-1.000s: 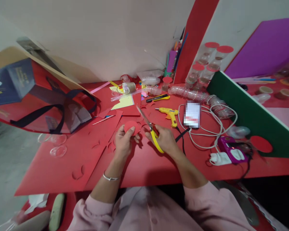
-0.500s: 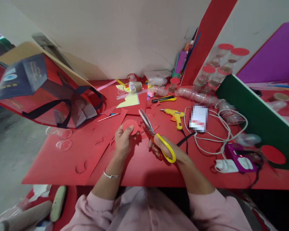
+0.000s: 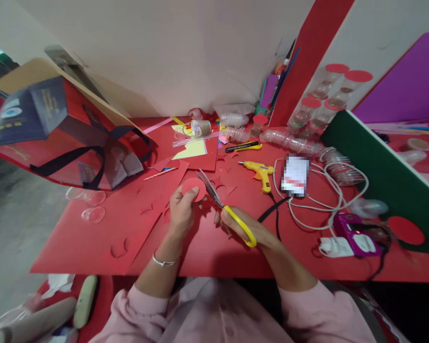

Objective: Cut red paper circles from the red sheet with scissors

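My left hand (image 3: 181, 209) pinches a round red paper disc (image 3: 193, 188) between thumb and fingers, above the middle of the red table. In my right hand (image 3: 236, 224) is a pair of scissors (image 3: 240, 223) with yellow handles, its metal blades pointing up and left. The blades lie at the right edge of the disc and look slightly parted. Whether they touch the paper I cannot tell. Red paper offcuts (image 3: 219, 190) with curved edges are scattered just beyond and beside my hands.
A yellow glue gun (image 3: 259, 174), a cutter knife (image 3: 243, 146) and a white cable (image 3: 338, 190) lie to the right. Stacked clear plastic cups (image 3: 289, 142) stretch along the back. A red and blue bag (image 3: 67, 128) stands at left. A green board (image 3: 382, 183) borders the right side.
The scissors have moved left and slightly down, bringing the blades up to the disc's edge. My left hand and the disc stay nearly in place.
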Demonstrator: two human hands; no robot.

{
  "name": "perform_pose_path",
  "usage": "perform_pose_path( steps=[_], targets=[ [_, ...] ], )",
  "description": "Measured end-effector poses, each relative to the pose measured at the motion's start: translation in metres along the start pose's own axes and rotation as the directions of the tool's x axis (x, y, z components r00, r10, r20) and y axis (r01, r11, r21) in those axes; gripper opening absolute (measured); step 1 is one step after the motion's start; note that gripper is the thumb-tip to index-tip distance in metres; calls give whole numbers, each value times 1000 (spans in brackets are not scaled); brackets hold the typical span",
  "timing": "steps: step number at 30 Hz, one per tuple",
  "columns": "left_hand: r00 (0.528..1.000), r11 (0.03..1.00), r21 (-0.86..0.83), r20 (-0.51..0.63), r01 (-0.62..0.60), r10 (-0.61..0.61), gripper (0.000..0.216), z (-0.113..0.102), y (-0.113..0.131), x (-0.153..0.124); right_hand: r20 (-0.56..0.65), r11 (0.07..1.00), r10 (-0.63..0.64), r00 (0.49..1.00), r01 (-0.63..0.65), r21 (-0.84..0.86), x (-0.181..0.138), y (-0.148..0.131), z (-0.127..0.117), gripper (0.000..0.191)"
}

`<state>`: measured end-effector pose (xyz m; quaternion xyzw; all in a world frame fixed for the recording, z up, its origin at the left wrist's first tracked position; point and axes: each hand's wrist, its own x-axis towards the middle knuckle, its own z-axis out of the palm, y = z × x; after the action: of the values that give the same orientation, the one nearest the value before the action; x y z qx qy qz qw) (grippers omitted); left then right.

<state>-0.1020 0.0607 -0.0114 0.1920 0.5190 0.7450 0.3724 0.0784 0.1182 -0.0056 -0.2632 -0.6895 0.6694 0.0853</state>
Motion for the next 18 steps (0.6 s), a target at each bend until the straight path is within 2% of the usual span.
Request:
perform_pose_path(
  steps=[18],
  targets=[
    [1000, 1000, -4, -11, -13, 13, 17, 0, -1, 1, 29, 1000, -23, 999, 23, -6, -2, -8, 1, 69]
  ],
)
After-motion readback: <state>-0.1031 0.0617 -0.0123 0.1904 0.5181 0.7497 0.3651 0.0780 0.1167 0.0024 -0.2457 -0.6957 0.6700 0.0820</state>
